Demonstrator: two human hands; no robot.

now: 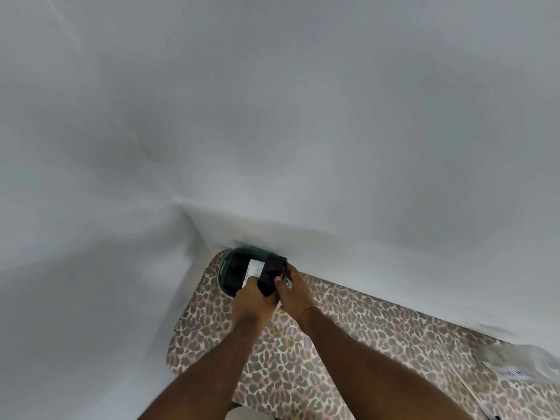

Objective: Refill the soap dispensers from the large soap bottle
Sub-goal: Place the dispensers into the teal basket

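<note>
The black dispenser (270,275) sits tilted between your hands at the far corner of the leopard-print table (348,344), just in front of the green tray (239,253) holding another dispenser (235,275). Your left hand (253,304) wraps its body and your right hand (292,294) pinches its top. Keep the body upright and steady while the right fingers work the top, so nothing spills.

The place cannot be told with any certainty; it looks like a plain indoor room, perhaps a home. Most of the frame is bare white wall (272,116), meeting in a corner at the centre left. In the lower half a counter (348,344) covered with a leopard-print cloth runs along the wall towards the lower right. At its far end sits a green tray (242,251) with dark containers, and a blurred paper label (515,372) lies at the lower right.
</note>
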